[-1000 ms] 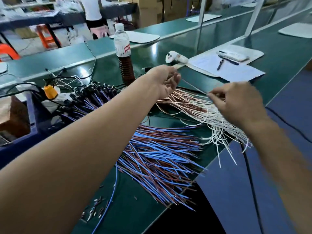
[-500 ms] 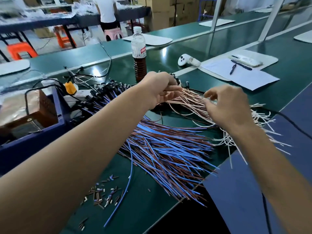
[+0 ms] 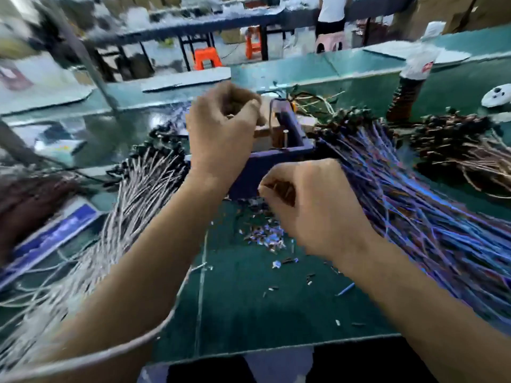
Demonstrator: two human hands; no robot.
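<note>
The green bench (image 3: 249, 313) carries white wires (image 3: 132, 205), a blue box (image 3: 265, 164), cut scraps (image 3: 265, 236) and blue-and-brown wires (image 3: 414, 205).

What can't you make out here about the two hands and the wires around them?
- Left hand: the head view shows only its back; whatever it grips is hidden.
- Right hand: something brownish by its thumb, too blurred to name.
- Blue box: contents partly behind the left hand, smeared by motion.
- Bottle: label unreadable from blur.
- Blue wires: ends cut off by the right edge.
</note>
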